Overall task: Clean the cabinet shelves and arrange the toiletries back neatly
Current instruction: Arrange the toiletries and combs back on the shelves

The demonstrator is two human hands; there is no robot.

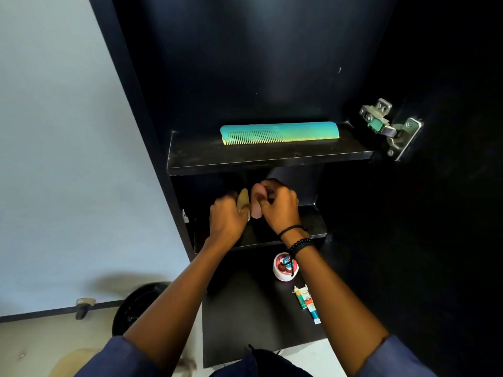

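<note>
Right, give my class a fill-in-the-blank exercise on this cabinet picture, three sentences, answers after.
1. The long teal plastic comb lies on the ____ of the two black cabinet shelves.
2. The left hand grips the rounded yellow object, the right hand the rounded pink object; black bracelets circle the ____ wrist.
3. The round white tub and small tubes lie ____ the lower shelf.
Missing words: upper; right; below.
</note>
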